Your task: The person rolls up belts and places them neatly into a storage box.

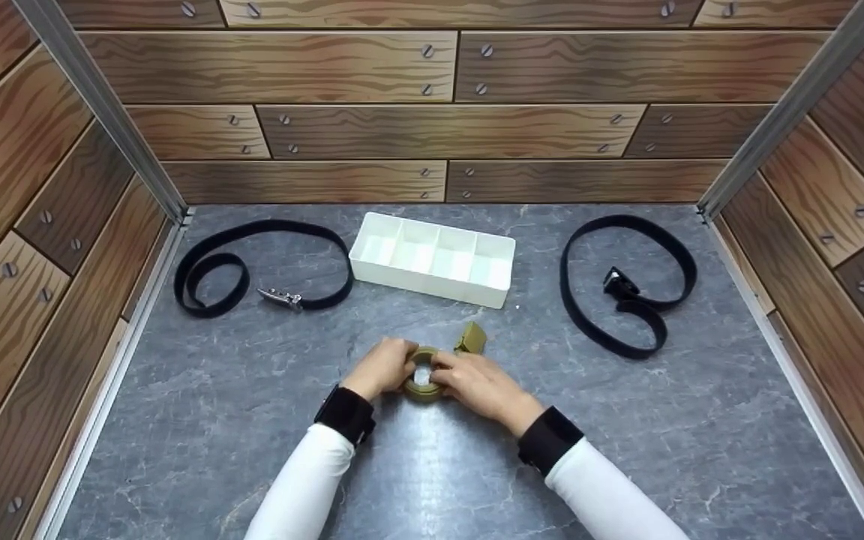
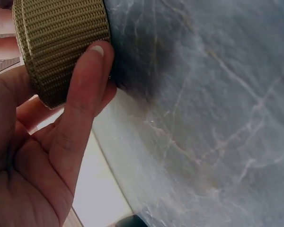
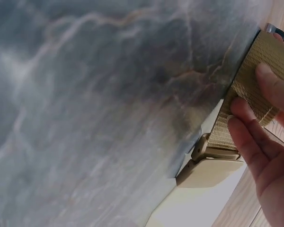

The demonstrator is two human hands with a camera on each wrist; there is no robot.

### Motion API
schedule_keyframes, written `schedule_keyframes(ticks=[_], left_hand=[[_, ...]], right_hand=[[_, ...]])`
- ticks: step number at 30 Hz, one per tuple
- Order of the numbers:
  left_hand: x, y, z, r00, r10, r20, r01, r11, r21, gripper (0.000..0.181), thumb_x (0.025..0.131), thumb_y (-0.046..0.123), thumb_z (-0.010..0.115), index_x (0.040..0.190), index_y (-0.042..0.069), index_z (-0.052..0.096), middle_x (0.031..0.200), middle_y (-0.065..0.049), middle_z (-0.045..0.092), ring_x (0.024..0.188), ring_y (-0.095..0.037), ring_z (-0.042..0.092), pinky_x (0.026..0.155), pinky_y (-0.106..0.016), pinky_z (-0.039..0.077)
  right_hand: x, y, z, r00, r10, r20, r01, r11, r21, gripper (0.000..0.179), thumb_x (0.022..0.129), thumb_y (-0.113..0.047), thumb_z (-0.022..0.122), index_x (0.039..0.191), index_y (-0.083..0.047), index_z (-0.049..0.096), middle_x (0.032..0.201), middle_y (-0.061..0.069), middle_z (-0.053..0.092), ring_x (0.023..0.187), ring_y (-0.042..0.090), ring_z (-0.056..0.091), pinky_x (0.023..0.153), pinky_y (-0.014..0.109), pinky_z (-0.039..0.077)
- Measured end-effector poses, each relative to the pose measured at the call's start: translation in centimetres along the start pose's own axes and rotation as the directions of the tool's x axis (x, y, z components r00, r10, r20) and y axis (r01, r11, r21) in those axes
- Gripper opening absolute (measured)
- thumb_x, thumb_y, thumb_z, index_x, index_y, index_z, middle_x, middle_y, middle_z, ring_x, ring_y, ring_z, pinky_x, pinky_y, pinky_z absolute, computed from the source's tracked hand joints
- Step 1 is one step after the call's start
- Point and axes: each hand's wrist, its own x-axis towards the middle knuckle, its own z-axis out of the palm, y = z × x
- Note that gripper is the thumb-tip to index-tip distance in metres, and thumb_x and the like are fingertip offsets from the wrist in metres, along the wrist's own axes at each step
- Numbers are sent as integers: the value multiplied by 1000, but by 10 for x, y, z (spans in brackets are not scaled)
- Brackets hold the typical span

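A tan woven webbing belt [image 1: 423, 393] is wound into a round coil standing on its edge on the grey surface. My left hand [image 1: 385, 367] grips the coil's left side, thumb against the ribbed outer webbing [image 2: 61, 42] in the left wrist view. On the other side my right hand [image 1: 479, 382] holds the coil, with fingers along the strap [image 3: 248, 90] in the right wrist view. The belt's tan buckle [image 1: 471, 338] sticks out beyond the right fingers, at the strap's end.
A white tray [image 1: 424, 281] with several compartments lies behind the hands. To its left is a black belt [image 1: 274, 225] with a silver buckle. Another black belt [image 1: 565, 277] with a dark buckle lies loosely looped at the right. Wood-patterned walls [image 1: 357, 131] enclose the back and sides.
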Motion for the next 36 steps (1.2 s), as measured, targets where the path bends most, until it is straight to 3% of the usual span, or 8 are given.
schedule_keyframes(ticks=[9,14,18,24,27,31,34,36], left_hand=[[-2,-2,-2,999,40,35,-39,999,-3,6,89,3,64,85,6,67,72,0,59,66,-16,55,64,-32,49],[-3,-1,-2,998,44,35,-44,999,-7,5,89,3,64,88,5,68,75,-1,61,68,-16,57,66,-32,51],[-5,1,-3,998,54,28,-53,998,-18,9,94,10,62,89,6,67,77,-3,63,70,-17,60,67,-34,52],[-17,7,-15,992,108,-68,-115,987,-108,31,101,15,51,126,2,61,115,-14,62,98,-27,64,85,-42,53],[-25,9,-23,964,220,-150,-232,970,-72,41,93,7,55,134,6,58,128,-9,55,106,-22,59,89,-38,51],[-32,12,-33,890,394,-229,-396,917,38,48,82,4,69,129,8,62,133,-5,55,108,-19,60,90,-33,50],[-34,16,-39,841,476,-257,-451,879,152,52,79,9,79,129,7,62,132,-6,57,114,-20,58,96,-33,47],[-35,18,-42,819,508,-268,-470,861,195,51,79,11,80,127,7,63,127,-5,61,112,-20,60,96,-32,47]], right_hand=[[-2,-2,0,1000,-15,24,14,1000,7,22,82,-19,77,103,-14,71,119,5,59,101,22,61,89,34,50],[-2,0,1,999,-45,13,44,997,59,21,82,-18,77,101,-11,72,112,4,61,101,21,61,91,33,49],[-1,3,-7,998,-41,38,36,992,118,16,82,-15,77,96,-10,71,106,1,62,96,19,60,86,32,50],[3,9,-32,995,28,91,-48,973,225,17,82,-7,76,98,-10,71,108,0,63,97,17,61,87,32,50],[3,15,-46,993,67,94,-93,946,310,18,85,-11,73,103,-8,71,109,1,63,97,17,61,87,32,51],[6,22,-62,994,92,60,-109,881,461,22,86,-14,72,106,-3,70,108,6,64,96,20,62,86,35,52],[10,25,-70,994,96,60,-113,821,559,24,86,-15,73,105,0,69,104,7,65,94,21,61,84,36,51],[11,26,-75,990,106,89,-139,764,630,25,87,-15,72,105,1,68,102,7,65,90,19,61,81,35,52]])
